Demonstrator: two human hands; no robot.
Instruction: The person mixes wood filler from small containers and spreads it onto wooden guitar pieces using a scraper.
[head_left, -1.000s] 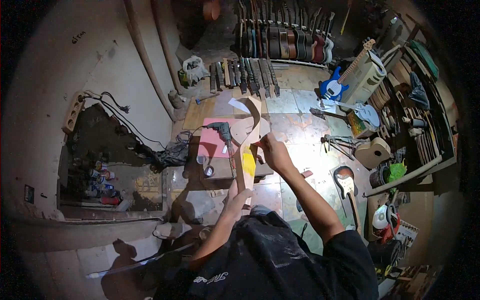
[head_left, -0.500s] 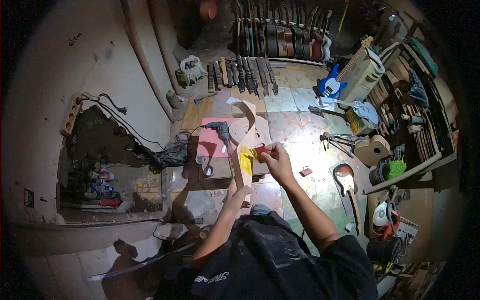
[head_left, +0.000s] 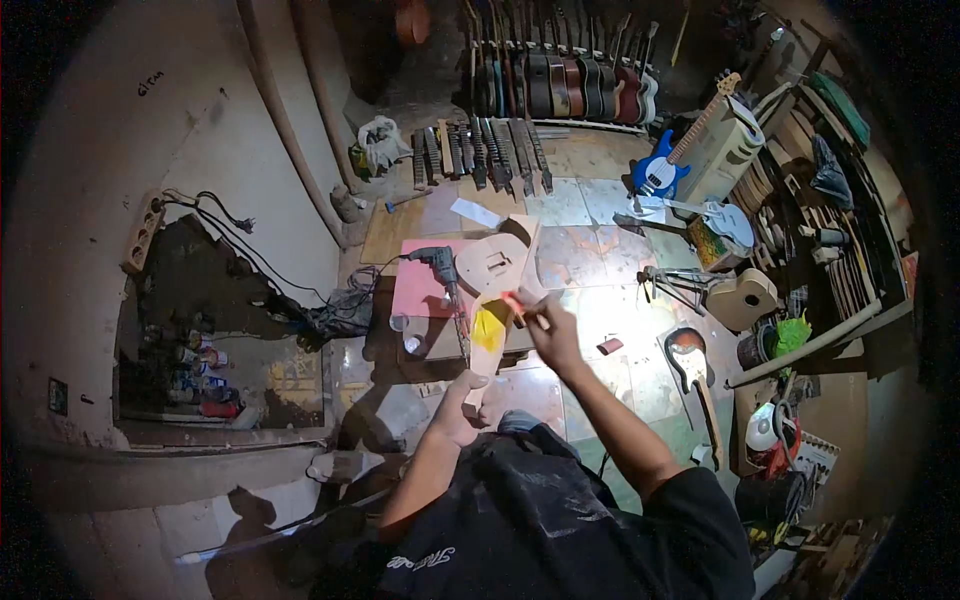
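My left hand (head_left: 458, 408) grips the lower end of a curved wooden strip (head_left: 486, 366), pale and thin like a bent guitar side. A bright yellow patch (head_left: 487, 328) covers part of its face. My right hand (head_left: 553, 330) pinches a small flat red piece (head_left: 514, 303) at the edge of the strip, beside the yellow patch; motion blurs it, and I cannot make out its exact kind. Behind the strip lies a pale guitar body (head_left: 492, 262) with a cut-out slot. A grey power drill (head_left: 437, 265) with a long bit rests left of it.
A curled red-brown sheet (head_left: 609, 346) lies on the floor at right. Further right are an unfinished guitar (head_left: 690, 365), a small guitar body (head_left: 745, 297) and a blue bass (head_left: 660, 172). Several guitar necks (head_left: 482, 155) lie at the back, before a guitar rack (head_left: 560, 85).
The wooden strip has turned and tipped away, showing more of its yellow face and uncovering the guitar body behind. My right hand has shifted slightly with the red piece; the left moved slightly down.
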